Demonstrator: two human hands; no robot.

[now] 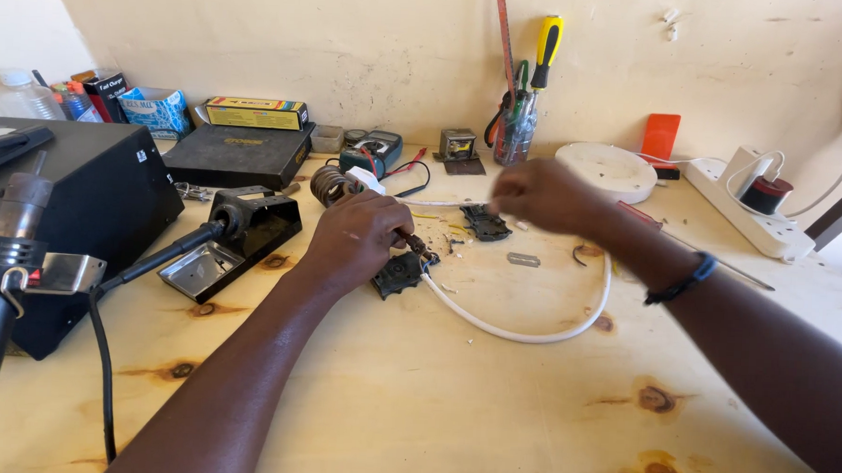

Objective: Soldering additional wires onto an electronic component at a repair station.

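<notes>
One clear cup (514, 137): yellow-handled screwdriver (545, 51), pliers | left hand (362, 239): black part (399, 273)

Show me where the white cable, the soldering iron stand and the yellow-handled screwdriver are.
white cable (530, 334), head view, bottom of its loop.
soldering iron stand (251, 229), head view, black body.
yellow-handled screwdriver (548, 39), head view, yellow handle.
</notes>
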